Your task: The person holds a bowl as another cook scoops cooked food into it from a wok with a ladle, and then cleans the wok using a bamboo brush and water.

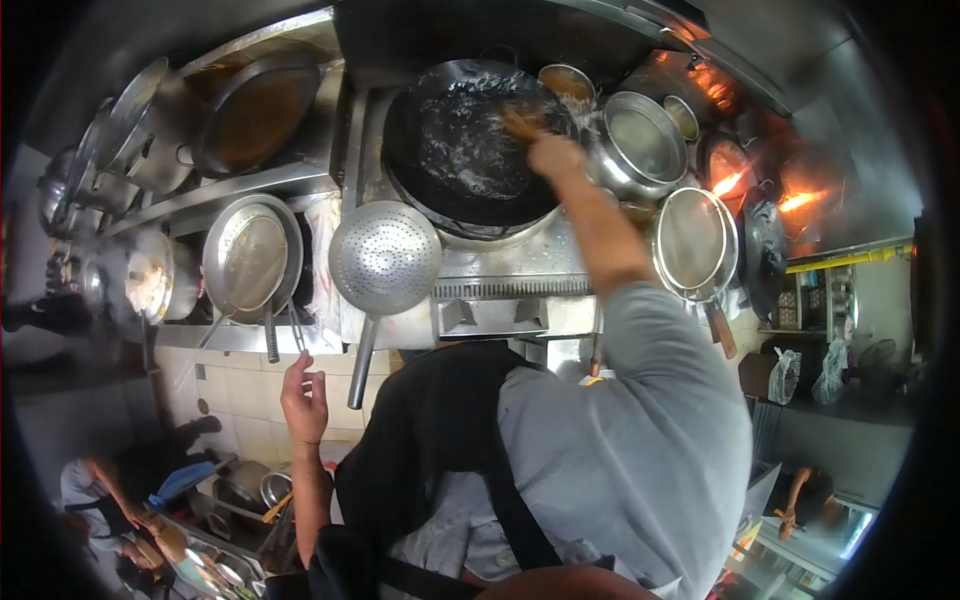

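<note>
My right hand (555, 158) is closed around a tan-brown wok brush (522, 122), blurred by motion, inside a large black wok (400, 150). Water (470, 140) churns and splashes across the wok's bottom. Lower down on the left, my left hand (304, 400) hangs with loosely bent fingers and nothing in it. Its fingertips come close to the handle ends of a strainer (255, 262) resting in a metal pan; whether they touch, I cannot tell. Between my hands, a perforated skimmer ladle (385, 258) lies on the stove edge, its handle pointing toward me.
Right of the wok stand a metal pot (645, 138), a small container (566, 82) and a round sieve (692, 240). Flames (728, 184) glow farther right. Another dark wok (258, 115) sits at upper left. Other people (95, 490) work at lower left and lower right.
</note>
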Demonstrator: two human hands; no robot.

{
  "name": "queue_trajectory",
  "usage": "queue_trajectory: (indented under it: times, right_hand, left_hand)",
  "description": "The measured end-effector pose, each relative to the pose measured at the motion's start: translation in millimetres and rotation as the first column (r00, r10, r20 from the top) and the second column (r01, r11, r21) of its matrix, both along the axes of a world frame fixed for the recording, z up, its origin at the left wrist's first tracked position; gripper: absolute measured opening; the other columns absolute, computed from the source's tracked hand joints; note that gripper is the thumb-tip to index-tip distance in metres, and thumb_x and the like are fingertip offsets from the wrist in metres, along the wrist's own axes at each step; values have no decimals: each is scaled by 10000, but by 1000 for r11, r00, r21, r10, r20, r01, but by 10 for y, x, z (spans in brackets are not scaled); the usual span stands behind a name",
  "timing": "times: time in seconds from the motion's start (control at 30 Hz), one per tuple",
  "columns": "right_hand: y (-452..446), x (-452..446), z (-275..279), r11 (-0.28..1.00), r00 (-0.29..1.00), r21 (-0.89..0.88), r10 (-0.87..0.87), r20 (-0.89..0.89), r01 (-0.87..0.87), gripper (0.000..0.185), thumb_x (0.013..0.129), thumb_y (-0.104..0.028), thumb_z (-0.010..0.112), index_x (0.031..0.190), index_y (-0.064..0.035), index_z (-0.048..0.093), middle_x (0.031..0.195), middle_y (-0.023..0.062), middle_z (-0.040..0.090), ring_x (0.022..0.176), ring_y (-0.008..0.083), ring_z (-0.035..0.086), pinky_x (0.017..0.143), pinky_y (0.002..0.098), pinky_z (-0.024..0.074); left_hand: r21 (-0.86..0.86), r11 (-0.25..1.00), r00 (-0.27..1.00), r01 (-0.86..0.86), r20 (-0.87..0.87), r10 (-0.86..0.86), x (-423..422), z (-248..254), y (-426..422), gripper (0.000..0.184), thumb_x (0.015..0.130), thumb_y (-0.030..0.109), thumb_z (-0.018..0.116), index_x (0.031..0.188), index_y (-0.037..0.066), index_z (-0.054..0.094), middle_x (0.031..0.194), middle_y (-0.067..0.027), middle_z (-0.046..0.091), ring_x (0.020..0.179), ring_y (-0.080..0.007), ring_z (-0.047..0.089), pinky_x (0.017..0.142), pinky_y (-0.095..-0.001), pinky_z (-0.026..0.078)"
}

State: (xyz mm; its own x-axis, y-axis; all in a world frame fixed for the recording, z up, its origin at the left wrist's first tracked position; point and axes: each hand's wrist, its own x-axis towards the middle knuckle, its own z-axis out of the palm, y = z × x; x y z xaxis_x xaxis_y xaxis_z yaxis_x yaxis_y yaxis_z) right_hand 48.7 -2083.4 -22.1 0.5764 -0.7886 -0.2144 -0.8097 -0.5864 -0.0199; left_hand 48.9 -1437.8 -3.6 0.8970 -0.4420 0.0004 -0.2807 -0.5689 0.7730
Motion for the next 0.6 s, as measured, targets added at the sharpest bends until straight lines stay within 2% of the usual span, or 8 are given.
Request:
queue_trajectory:
  times: [0.13, 0.2, 0.27, 0.33, 0.4, 0.47, 0.5, 0.6]
  right_hand:
    - [891, -114, -356, 942, 942, -62, 333, 39, -331, 387, 1028, -236, 479, 1337, -109, 674, 1156, 229, 765, 1103, 382, 749, 937, 477, 599]
    - [674, -484, -16, 951, 944, -34, 298, -144, -306, 366, 1017, -252, 502, 1270, -103, 720, 1081, 237, 777, 1059, 379, 763, 928, 479, 600]
    - [-73, -558, -50, 969, 974, -98, 225, -33, -227, 368, 1020, -283, 501, 1197, -85, 757, 1064, 218, 786, 1037, 384, 768, 930, 483, 602]
    - [-224, -180, 156, 999, 958, 50, -4, 285, -10, 389, 1020, -285, 485, 1218, -82, 752, 1170, 210, 769, 1102, 387, 748, 963, 481, 592]
    - [102, 431, -64, 984, 957, 155, -130, 260, 92, 416, 977, -264, 490, 1285, -102, 719, 1333, 206, 707, 1237, 373, 688, 1042, 481, 550]
    - [781, 683, -6, 959, 952, 284, -100, 288, 15, 399, 947, -228, 530, 1266, -96, 728, 1296, 208, 721, 1249, 363, 683, 1041, 472, 550]
    - [1014, 796, -277, 970, 939, 243, -77, 335, -7, 376, 943, -213, 544, 1248, -101, 733, 1278, 205, 728, 1240, 362, 688, 1040, 472, 549]
    - [1514, 244, 29, 938, 960, 247, 198, 196, -244, 393, 939, -239, 574, 1260, -79, 735, 1287, 177, 733, 1234, 353, 692, 1033, 467, 554]
  left_hand:
    - [-24, 1000, 999, 7, 42, -6, -62, 25, 1, 453, 982, 19, 678, 1429, 15, 604, 1232, -139, 705, 927, -188, 684, 772, -321, 574]
    - [-13, 1000, 1000, -17, 13, 17, -98, 75, 90, 441, 985, 17, 673, 1421, 14, 610, 1236, -138, 706, 948, -189, 679, 777, -318, 574]
    - [-5, 999, 999, -31, 5, 31, -133, 98, 47, 436, 986, 13, 666, 1418, 12, 612, 1244, -138, 704, 949, -189, 677, 780, -320, 574]
    - [-48, 999, 1000, 1, -16, -2, -87, 124, -118, 430, 976, 3, 668, 1403, 1, 620, 1214, -145, 700, 930, -189, 678, 780, -316, 573]
    - [-26, 985, 985, 168, 47, -167, 35, 175, -370, 428, 966, -9, 669, 1392, -12, 623, 1171, -149, 693, 907, -199, 678, 791, -318, 569]
    - [-18, 953, 948, 303, 108, -299, 175, 188, -701, 440, 940, -17, 678, 1377, -13, 630, 1128, -180, 682, 895, -265, 680, 830, -368, 564]
    - [21, 928, 914, 372, 167, -370, 246, 196, -878, 446, 931, -8, 686, 1374, -4, 635, 1139, -191, 682, 908, -285, 681, 848, -385, 563]
    - [12, 853, 823, 521, 258, -506, 370, 172, -1439, 451, 918, 22, 693, 1367, 21, 649, 1189, -211, 687, 990, -358, 682, 920, -424, 553]
